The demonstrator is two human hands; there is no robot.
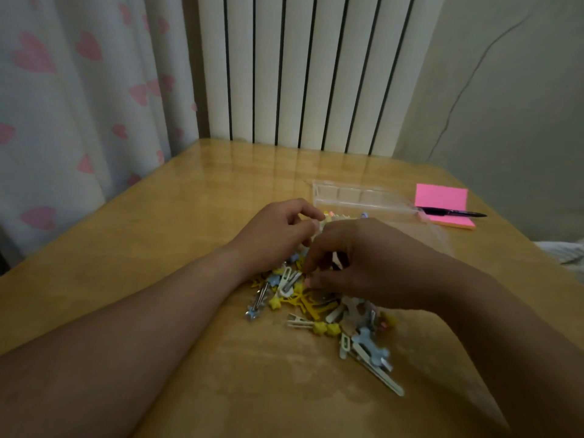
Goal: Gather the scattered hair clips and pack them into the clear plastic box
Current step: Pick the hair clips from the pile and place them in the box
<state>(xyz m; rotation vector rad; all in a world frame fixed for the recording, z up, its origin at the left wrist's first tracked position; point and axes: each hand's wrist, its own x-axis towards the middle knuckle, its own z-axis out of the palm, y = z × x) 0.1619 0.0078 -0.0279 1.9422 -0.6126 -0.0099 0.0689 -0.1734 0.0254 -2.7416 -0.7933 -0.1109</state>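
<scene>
Yellow, blue and white hair clips (317,303) lie heaped on the wooden table (158,222), just in front of the clear plastic box (347,197). The left hand (278,232) and right hand (366,267) curl over the heap's far end, nearly touching. Whether either grips a clip I cannot tell. Pink sticky notes (442,200) and a pen (455,212) lie to the right of the box.

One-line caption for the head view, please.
Left hand and right hand work at a pile of yellow, blue and white hair clips on a wooden table, clear plastic box just behind.
</scene>
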